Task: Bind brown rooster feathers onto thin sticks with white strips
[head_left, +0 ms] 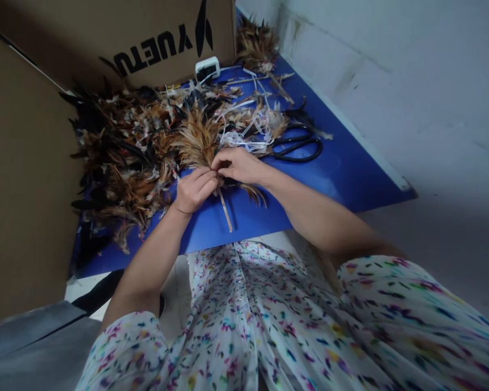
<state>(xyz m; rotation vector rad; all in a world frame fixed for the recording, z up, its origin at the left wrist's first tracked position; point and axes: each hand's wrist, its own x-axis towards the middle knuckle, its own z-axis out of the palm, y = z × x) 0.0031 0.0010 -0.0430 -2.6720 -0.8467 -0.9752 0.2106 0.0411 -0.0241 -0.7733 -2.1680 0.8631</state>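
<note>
A bundle of brown feathers fans out from a thin wooden stick, whose bare end points toward me. My left hand is closed around the base of the feathers where they meet the stick. Just to its right, my right hand pinches at the same spot, its thumb and forefinger together. The fingers hide the join, and any thread or strip between them is too small to make out. White plastic strips lie tangled beyond my right hand. Black-handled scissors rest to the right of it.
Loose brown and black feathers heap over the left of the blue tabletop. Behind stand a cardboard box, a white-framed object and another feather bundle on a stick. A pale wall borders the right side.
</note>
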